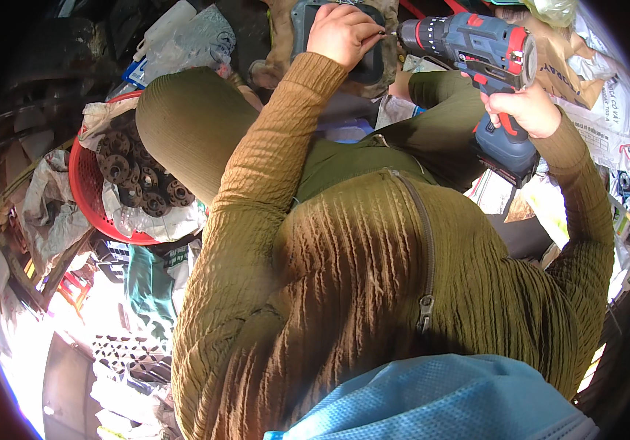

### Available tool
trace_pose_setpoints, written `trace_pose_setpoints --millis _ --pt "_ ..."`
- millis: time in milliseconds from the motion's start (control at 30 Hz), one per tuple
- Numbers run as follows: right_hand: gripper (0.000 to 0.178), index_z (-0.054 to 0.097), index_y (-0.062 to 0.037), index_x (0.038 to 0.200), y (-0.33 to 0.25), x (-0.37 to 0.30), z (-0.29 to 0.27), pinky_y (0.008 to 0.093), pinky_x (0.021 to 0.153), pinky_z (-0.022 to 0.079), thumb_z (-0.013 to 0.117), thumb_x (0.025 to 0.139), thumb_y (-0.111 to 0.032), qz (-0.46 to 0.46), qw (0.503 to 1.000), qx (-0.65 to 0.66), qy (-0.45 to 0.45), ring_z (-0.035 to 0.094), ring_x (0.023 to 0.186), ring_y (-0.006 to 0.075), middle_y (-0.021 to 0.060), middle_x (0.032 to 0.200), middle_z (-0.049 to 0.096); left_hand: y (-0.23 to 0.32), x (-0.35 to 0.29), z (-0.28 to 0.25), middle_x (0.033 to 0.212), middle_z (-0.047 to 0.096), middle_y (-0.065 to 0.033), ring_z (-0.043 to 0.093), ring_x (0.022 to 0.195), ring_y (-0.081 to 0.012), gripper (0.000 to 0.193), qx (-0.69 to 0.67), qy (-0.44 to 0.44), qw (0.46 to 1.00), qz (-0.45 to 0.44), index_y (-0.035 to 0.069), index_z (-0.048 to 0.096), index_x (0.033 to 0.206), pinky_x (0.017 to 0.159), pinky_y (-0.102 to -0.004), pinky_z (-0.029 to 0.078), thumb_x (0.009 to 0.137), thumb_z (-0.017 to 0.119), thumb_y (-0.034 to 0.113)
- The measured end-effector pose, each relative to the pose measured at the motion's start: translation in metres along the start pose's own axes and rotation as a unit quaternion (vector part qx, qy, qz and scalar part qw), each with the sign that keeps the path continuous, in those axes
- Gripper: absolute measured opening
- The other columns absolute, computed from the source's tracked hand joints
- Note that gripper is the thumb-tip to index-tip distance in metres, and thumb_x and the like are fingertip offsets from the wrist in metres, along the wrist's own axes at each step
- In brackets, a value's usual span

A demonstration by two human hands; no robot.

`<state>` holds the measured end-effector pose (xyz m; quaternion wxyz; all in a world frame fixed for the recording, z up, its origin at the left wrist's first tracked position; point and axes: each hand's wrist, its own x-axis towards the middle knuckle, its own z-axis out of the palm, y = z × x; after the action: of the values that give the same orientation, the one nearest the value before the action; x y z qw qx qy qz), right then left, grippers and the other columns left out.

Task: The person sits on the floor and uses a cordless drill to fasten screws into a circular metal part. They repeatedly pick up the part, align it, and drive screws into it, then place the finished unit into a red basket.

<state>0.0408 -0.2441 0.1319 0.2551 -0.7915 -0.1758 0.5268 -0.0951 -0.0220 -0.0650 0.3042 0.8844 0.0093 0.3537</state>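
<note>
My right hand is wrapped round the grip of a blue-grey and red cordless drill, which points to the left at the upper right. Close to the drill's front end, my left hand is closed, thumb and fingers pinched together. What it pinches is small and dark, and I cannot make out its kind. Beneath that hand lies a dark grey, square-cornered housing with a raised rim, partly covered by my fingers. It rests on a worn, brownish support between my legs.
To the left, a red plastic basket holds several dark round metal parts. Clear plastic bags lie at the upper left. Brown paper and printed white sacks crowd the right side. Below the basket hangs a green bag.
</note>
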Motion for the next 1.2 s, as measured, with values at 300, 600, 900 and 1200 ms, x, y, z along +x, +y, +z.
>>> trace_pose_setpoints --millis 300,600,900,1200 --pt "0.014 0.057 -0.0029 0.067 -0.007 0.016 0.013 0.0273 0.048 0.049 0.060 0.078 -0.011 0.014 0.999 -0.041 -0.023 0.056 0.052 0.0107 0.0032 0.062 0.056 -0.022 0.009 -0.039 0.150 0.026 -0.0152 0.017 0.142 -0.0324 0.105 0.238 -0.290 0.877 -0.302 -0.001 0.034 0.140 0.112 -0.0542 0.016 0.057 0.083 0.041" --pt "0.012 0.055 -0.0031 0.066 -0.017 0.044 0.022 0.0260 0.042 0.046 0.060 0.075 -0.010 0.056 0.994 -0.087 -0.022 0.054 0.046 0.0104 0.0027 0.058 0.054 -0.057 -0.019 0.000 0.156 0.015 -0.0133 0.008 0.144 -0.0346 0.132 0.131 -0.365 0.877 -0.282 0.013 0.022 0.149 0.113 -0.0584 0.005 0.042 0.086 0.056" --pt "0.028 0.055 0.0010 0.101 -0.038 0.068 0.011 0.0262 0.042 0.045 0.058 0.073 -0.002 0.106 0.959 -0.256 -0.057 0.053 0.045 0.0117 0.0043 0.062 0.055 -0.062 -0.042 0.026 0.137 0.047 -0.0095 0.030 0.135 -0.0335 0.100 -0.029 -0.171 0.961 -0.214 0.013 0.046 0.134 0.113 -0.0524 0.017 0.051 0.082 0.055" --pt "0.028 0.054 -0.0005 0.102 -0.066 0.070 0.022 0.0264 0.043 0.044 0.067 0.081 -0.013 0.150 0.910 -0.380 -0.071 0.052 0.046 0.0088 0.0017 0.060 0.055 -0.064 -0.042 0.028 0.131 0.052 -0.0071 0.036 0.133 -0.0293 0.087 -0.026 -0.159 0.964 -0.211 0.011 0.051 0.128 0.113 -0.0505 0.019 0.056 0.081 0.051"
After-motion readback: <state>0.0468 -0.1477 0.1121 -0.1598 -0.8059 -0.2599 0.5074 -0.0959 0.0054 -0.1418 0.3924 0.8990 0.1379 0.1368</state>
